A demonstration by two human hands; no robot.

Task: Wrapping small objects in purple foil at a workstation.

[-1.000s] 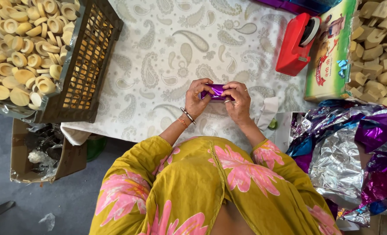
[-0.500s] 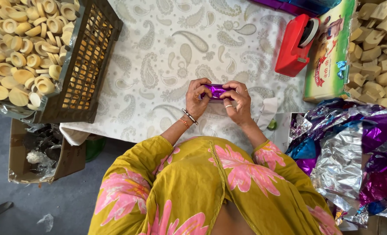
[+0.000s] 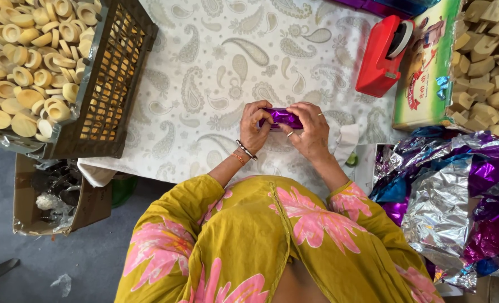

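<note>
Both hands, left (image 3: 255, 130) and right (image 3: 311, 132), pinch a purple foil packet (image 3: 281, 117) between their fingertips above the cloth (image 3: 216, 67); squeezing too hard would probably tear the thin foil.

Both forearms reach forward from yellow, pink-flowered sleeves and angle toward each other, so the hands meet in the middle, a little way out from the body. The left hand (image 3: 255, 126) sits on the left, wrist bent, wearing a beaded bracelet; its fingers curl down and inward, knuckles up. The right hand (image 3: 311, 130) lies just beside it on the right, its back turned up, fingers bent and pinched toward the left hand's fingertips, with rings on two fingers. Both hands close on a small purple foil-wrapped piece (image 3: 281, 118) held between them, thumbs tucked underneath and hidden.
</note>
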